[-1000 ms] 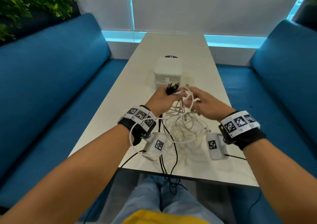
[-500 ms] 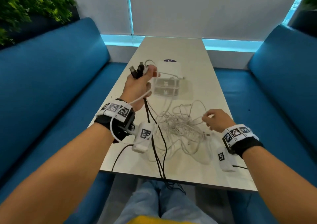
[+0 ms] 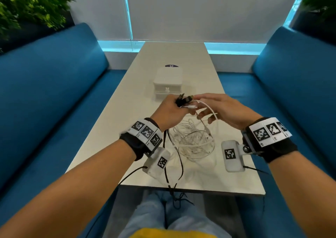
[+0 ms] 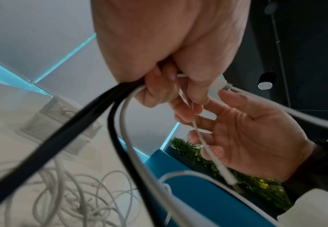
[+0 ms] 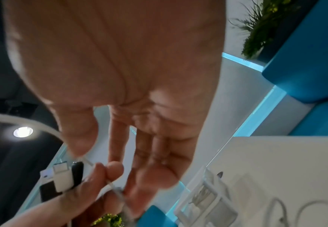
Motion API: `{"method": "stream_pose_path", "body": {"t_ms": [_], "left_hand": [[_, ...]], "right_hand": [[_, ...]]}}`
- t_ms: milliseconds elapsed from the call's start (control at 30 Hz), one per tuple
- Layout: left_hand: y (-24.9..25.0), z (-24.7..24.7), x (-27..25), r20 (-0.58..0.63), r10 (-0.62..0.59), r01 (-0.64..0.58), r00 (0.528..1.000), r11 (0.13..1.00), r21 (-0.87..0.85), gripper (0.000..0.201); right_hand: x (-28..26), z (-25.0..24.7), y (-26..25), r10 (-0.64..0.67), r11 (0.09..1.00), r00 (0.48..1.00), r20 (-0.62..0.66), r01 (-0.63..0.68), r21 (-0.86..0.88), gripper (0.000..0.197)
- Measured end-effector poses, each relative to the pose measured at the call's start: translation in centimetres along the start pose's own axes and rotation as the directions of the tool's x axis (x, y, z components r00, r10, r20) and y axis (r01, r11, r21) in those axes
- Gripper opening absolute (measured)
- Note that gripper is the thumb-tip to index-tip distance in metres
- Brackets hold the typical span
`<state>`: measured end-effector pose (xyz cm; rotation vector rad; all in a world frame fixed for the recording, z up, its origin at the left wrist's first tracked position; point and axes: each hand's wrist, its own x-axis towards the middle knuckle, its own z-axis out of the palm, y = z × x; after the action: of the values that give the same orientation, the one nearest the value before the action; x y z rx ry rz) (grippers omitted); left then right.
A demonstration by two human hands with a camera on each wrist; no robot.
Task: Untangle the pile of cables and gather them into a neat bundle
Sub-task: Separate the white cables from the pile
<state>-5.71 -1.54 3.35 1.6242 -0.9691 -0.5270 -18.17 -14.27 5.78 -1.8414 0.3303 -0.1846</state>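
Loose tangle of thin white cables (image 3: 192, 139) lying on the near half of the long white bench (image 3: 127, 121), between the two wrists. From it several cable ends rise to the left hand (image 3: 170, 113), raised above the bench, whose fingers (image 4: 155, 92) are curled round a gathered bunch: two black cables (image 4: 48, 145) and a white cable (image 4: 128, 122) leave the fist at its heel, and black and white plug ends (image 5: 64, 176) stand out past its knuckles. The black cables hang over the near bench edge toward the person's lap.

The right hand (image 3: 223, 110) is held just beside the left, palm down, its fingers (image 4: 194, 124) nearly straight and spread. A thin white cable with a plug end (image 4: 211, 155) runs across them from the left fist; a thicker white cable loops over this hand. Whether any of these fingers pinch the thin cable cannot be told.

Beyond the hands, a small white box with two clear drawers (image 3: 167, 84) stands at mid-bench, apart from the tangle. Blue upholstered sofas (image 3: 54, 84) flank the bench on both sides; green plants (image 3: 27, 10) rise behind their backs.
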Motion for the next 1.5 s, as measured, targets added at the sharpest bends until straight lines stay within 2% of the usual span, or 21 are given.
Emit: {"method": "stream_pose_path", "body": {"t_ms": [100, 200, 267, 300, 433, 467, 567, 667, 733, 767, 800, 867, 933, 1033, 1100, 1233, 1367, 1433, 1500], "left_hand": [[0.4, 1.7, -0.4, 0.093, 0.018, -0.021, 0.995, 0.999, 0.033, 0.012], [0.8, 3.9, -0.6, 0.251, 0.007, -0.021, 0.968, 0.999, 0.050, 0.024], [1.2, 5.6, -0.8, 0.333, 0.018, -0.060, 0.943, 0.991, 0.116, 0.006], [1.4, 6.5, -1.0, 0.365, 0.034, -0.095, 0.930, 0.984, 0.150, 0.007], [2.1, 9.0, -1.0, 0.396, 0.053, -0.137, 0.917, 0.973, 0.187, 0.032], [2.2, 9.6, -1.0, 0.400, 0.048, -0.130, 0.915, 0.975, 0.181, 0.041], [3.4, 11.5, -1.8, 0.455, 0.064, -0.141, 0.888, 0.980, 0.137, 0.031], [4.0, 13.8, -2.7, 0.523, 0.081, -0.158, 0.848, 0.982, 0.105, 0.041], [3.9, 15.3, -3.2, 0.577, 0.037, -0.106, 0.816, 0.991, 0.086, 0.046], [3.7, 16.1, -3.4, 0.597, 0.011, -0.079, 0.802, 0.993, 0.087, 0.047], [3.4, 16.8, -3.6, 0.610, -0.007, -0.059, 0.793, 0.994, 0.087, 0.048], [2.9, 18.3, -3.8, 0.622, -0.022, -0.028, 0.783, 0.997, 0.071, 0.047], [2.4, 19.8, -4.0, 0.618, -0.039, 0.014, 0.785, 0.999, 0.045, 0.046], [2.0, 21.7, -4.3, 0.619, -0.058, 0.046, 0.783, 0.998, 0.035, 0.048], [2.0, 22.5, -4.5, 0.625, -0.055, 0.044, 0.778, 0.998, 0.033, 0.048], [2.5, 22.8, -4.6, 0.633, -0.047, 0.052, 0.773, 0.999, 0.010, 0.049], [3.1, 22.7, -4.2, 0.628, -0.029, 0.065, 0.778, 0.997, -0.033, 0.049], [3.4, 22.7, -4.2, 0.628, -0.020, 0.065, 0.778, 0.997, -0.049, 0.048], [3.7, 22.9, -4.2, 0.632, -0.013, 0.063, 0.775, 0.996, -0.057, 0.048]], "right_hand": [[-2.4, -1.0, 1.0, -0.025, 0.992, 1.000, 0.009, 0.026, -0.125, 0.026], [-5.1, -2.5, 2.7, 0.058, 0.976, 0.998, 0.011, -0.055, -0.209, 0.009], [-7.0, -4.0, 4.2, 0.111, 0.962, 0.992, -0.060, -0.123, -0.245, 0.007], [-8.0, -4.7, 5.2, 0.128, 0.956, 0.987, -0.100, -0.150, -0.253, 0.009], [-13.2, -7.5, 10.7, 0.261, 0.918, 0.959, -0.110, -0.282, -0.280, 0.019], [-14.6, -8.0, 12.3, 0.312, 0.902, 0.945, -0.100, -0.328, -0.280, 0.020], [-17.8, -8.3, 16.6, 0.454, 0.847, 0.884, -0.109, -0.467, -0.256, 0.020], [-19.9, -7.6, 20.8, 0.574, 0.764, 0.806, -0.147, -0.591, -0.257, 0.017], [-20.8, -7.0, 23.1, 0.627, 0.692, 0.755, -0.191, -0.653, -0.307, 0.016], [-21.2, -6.7, 23.9, 0.629, 0.673, 0.746, -0.216, -0.663, -0.328, 0.017], [-21.5, -6.5, 24.2, 0.614, 0.674, 0.748, -0.251, -0.663, -0.327, 0.017], [-21.9, -6.1, 23.7, 0.547, 0.761, 0.774, -0.318, -0.618, -0.195, 0.025], [-22.1, -5.6, 22.6, 0.450, 0.868, 0.823, -0.348, -0.495, -0.048, 0.045], [-22.3, -5.0, 21.3, 0.365, 0.931, 0.870, -0.332, -0.333, 0.150, 0.058], [-22.5, -4.8, 20.9, 0.341, 0.935, 0.887, -0.312, -0.285, 0.213, 0.053], [-22.6, -4.0, 21.0, 0.344, 0.937, 0.906, -0.245, -0.346, 0.036, 0.030], [-22.5, -3.2, 21.6, 0.393, 0.918, 0.891, -0.226, -0.369, 0.143, 0.028], [-22.5, -2.6, 21.8, 0.324, 0.944, 0.894, -0.309, -0.283, 0.171, 0.019], [-22.5, -2.2, 22.1, 0.256, 0.965, 0.855, -0.451, -0.197, 0.175, 0.010]]}}
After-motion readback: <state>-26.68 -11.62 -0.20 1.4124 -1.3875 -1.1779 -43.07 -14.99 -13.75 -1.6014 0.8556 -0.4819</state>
